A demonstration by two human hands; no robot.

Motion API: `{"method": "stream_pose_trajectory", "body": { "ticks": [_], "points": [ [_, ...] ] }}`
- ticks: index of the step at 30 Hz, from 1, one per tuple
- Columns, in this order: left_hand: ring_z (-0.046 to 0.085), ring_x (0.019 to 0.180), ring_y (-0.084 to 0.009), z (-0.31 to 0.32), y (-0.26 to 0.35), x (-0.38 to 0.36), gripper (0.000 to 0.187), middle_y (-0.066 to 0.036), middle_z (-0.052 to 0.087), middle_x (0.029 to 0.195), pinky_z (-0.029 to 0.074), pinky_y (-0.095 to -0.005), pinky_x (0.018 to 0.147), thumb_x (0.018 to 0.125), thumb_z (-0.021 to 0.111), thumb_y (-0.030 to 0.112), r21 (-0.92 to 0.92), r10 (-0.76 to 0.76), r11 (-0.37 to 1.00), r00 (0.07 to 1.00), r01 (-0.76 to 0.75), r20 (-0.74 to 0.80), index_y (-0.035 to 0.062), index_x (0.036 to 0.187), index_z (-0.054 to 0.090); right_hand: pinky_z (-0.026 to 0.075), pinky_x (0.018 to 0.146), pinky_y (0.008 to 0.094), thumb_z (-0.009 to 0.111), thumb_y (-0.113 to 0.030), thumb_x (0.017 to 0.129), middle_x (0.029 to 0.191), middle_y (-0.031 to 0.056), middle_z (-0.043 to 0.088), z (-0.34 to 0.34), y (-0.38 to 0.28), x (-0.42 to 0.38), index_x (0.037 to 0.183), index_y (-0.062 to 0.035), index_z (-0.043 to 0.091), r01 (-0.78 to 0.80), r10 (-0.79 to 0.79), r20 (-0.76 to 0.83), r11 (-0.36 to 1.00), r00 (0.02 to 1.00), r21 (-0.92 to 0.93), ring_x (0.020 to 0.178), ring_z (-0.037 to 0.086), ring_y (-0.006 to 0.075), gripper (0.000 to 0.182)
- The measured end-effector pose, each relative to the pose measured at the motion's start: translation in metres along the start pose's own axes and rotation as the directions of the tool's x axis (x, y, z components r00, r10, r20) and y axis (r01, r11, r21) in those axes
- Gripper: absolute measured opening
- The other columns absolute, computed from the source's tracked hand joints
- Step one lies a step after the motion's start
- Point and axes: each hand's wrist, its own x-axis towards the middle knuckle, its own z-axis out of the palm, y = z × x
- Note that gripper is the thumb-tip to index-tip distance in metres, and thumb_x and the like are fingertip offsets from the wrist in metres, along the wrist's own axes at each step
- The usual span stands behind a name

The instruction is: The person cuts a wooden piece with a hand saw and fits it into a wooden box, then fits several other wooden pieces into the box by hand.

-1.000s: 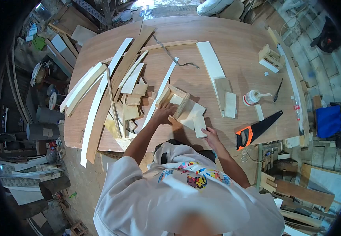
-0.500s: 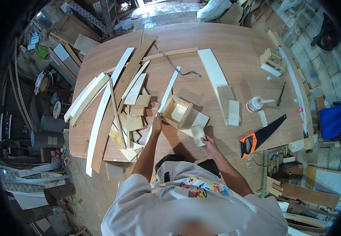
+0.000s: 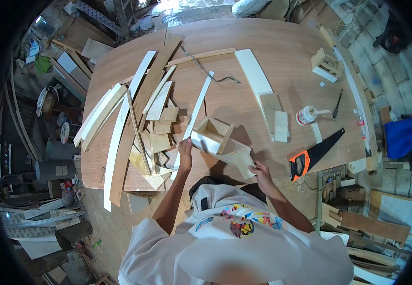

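Note:
My left hand [image 3: 185,151] is closed on the near left corner of a small open wooden box [image 3: 205,142]. The box is tipped, with its white outer side towards me and its hollow inside facing up and away. In my right hand [image 3: 261,174], a small thin wooden board [image 3: 245,164] is pinched by its right edge. The board slants just to the right of the box and overlaps another pale panel beside it. Left of my left hand lie small wooden offcuts [image 3: 160,142] in a loose heap.
Long wooden strips [image 3: 132,123] cover the table's left side. To the right are a handsaw [image 3: 316,156] with an orange handle, a white glue bottle [image 3: 306,115], a dark slim tool [image 3: 338,104] and a small wooden frame piece [image 3: 326,65]. White boards [image 3: 256,78] lie mid-table.
The box has tipped, so its white side now shows. My left hand has shifted slightly left, and my right hand has moved a little right with the board. The whole view has shifted slightly.

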Motion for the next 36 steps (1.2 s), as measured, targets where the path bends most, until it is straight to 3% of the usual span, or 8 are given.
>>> {"method": "stream_pose_trajectory", "body": {
  "ticks": [6, 12, 17, 20, 24, 29, 32, 36],
  "points": [
    [0.039, 0.109, -0.0352, 0.020, 0.041, -0.031, 0.075, -0.019, 0.043, 0.113, 0.032, -0.0462, 0.094, 0.069, 0.078, 0.039, 0.482, 0.296, 0.826, 0.953, -0.291, 0.068, 0.0047, 0.126, 0.044, 0.043, 0.081, 0.0246, 0.066, -0.018, 0.081, 0.099, 0.0084, 0.063, -0.021, -0.034, -0.017, 0.114, 0.0012, 0.058, -0.025, 0.026, 0.013, 0.997, 1.000, -0.074, 0.091, 0.059, 0.0137, 0.040],
    [0.043, 0.102, -0.0290, 0.024, 0.040, -0.029, 0.072, -0.015, 0.047, 0.104, 0.035, -0.0417, 0.089, 0.069, 0.080, 0.032, 0.497, 0.355, 0.804, 0.934, -0.325, 0.037, 0.0021, 0.124, 0.045, 0.045, 0.077, 0.0247, 0.068, -0.021, 0.079, 0.100, 0.0095, 0.062, -0.044, -0.029, -0.003, 0.116, 0.0023, 0.055, -0.094, 0.087, -0.035, 0.952, 0.996, -0.293, 0.086, 0.060, 0.0143, 0.046],
    [0.040, 0.109, -0.0361, 0.020, 0.039, -0.028, 0.080, -0.021, 0.041, 0.117, 0.033, -0.0471, 0.095, 0.068, 0.079, 0.039, 0.450, 0.269, 0.850, 0.960, -0.274, 0.077, 0.0015, 0.127, 0.040, 0.044, 0.068, 0.0235, 0.066, -0.023, 0.082, 0.098, 0.0064, 0.061, -0.021, -0.080, -0.022, 0.111, -0.0011, 0.057, 0.216, -0.302, -0.163, 0.889, 0.939, -0.403, 0.077, 0.058, 0.0105, 0.037],
    [0.039, 0.114, -0.0374, 0.024, 0.049, -0.036, 0.080, -0.023, 0.039, 0.121, 0.032, -0.0476, 0.097, 0.069, 0.078, 0.037, 0.464, 0.314, 0.837, 0.949, -0.291, 0.030, 0.0006, 0.129, 0.039, 0.045, 0.070, 0.0246, 0.065, -0.021, 0.084, 0.107, 0.0035, 0.059, -0.032, -0.091, -0.019, 0.112, -0.0075, 0.058, 0.179, -0.239, -0.046, 0.829, 0.970, -0.529, 0.090, 0.055, 0.0095, 0.032],
    [0.036, 0.118, -0.0390, 0.024, 0.058, -0.040, 0.076, -0.024, 0.037, 0.125, 0.030, -0.0481, 0.100, 0.073, 0.076, 0.032, 0.499, 0.407, 0.785, 0.913, -0.369, 0.034, 0.0002, 0.129, 0.037, 0.053, 0.063, 0.0267, 0.065, -0.018, 0.086, 0.095, 0.0084, 0.062, -0.036, -0.094, -0.018, 0.111, -0.0060, 0.055, 0.082, -0.079, 0.028, 0.983, 0.996, -0.167, 0.074, 0.061, 0.0132, 0.030],
    [0.037, 0.117, -0.0385, 0.024, 0.058, -0.037, 0.073, -0.023, 0.038, 0.124, 0.031, -0.0471, 0.099, 0.074, 0.075, 0.028, 0.512, 0.445, 0.747, 0.891, -0.425, 0.092, 0.0015, 0.130, 0.037, 0.051, 0.061, 0.0251, 0.071, -0.021, 0.081, 0.083, 0.0156, 0.067, -0.029, -0.103, -0.003, 0.107, -0.0038, 0.058, 0.231, -0.209, 0.116, 0.946, 0.971, -0.227, 0.077, 0.067, 0.0178, 0.034],
    [0.038, 0.117, -0.0376, 0.025, 0.067, -0.040, 0.074, -0.022, 0.039, 0.125, 0.031, -0.0469, 0.099, 0.073, 0.077, 0.028, 0.512, 0.453, 0.725, 0.879, -0.460, 0.148, 0.0034, 0.130, 0.038, 0.044, 0.054, 0.0316, 0.072, -0.031, 0.078, 0.062, 0.0159, 0.060, -0.009, -0.136, -0.002, 0.091, -0.0004, 0.065, 0.140, -0.165, 0.073, 0.440, 0.984, -0.887, 0.061, 0.062, 0.0178, 0.034],
    [0.035, 0.122, -0.0370, 0.028, 0.081, -0.048, 0.085, -0.020, 0.036, 0.132, 0.027, -0.0496, 0.102, 0.066, 0.080, 0.036, 0.530, 0.460, 0.618, 0.814, -0.581, 0.355, 0.0072, 0.133, 0.037, 0.044, 0.063, 0.0409, 0.063, -0.031, 0.083, 0.071, 0.0196, 0.062, 0.002, -0.127, 0.027, 0.089, -0.0008, 0.066, 0.352, -0.180, 0.310, 0.290, 0.933, -0.890, 0.068, 0.060, 0.0315, 0.031]
  ]
}}
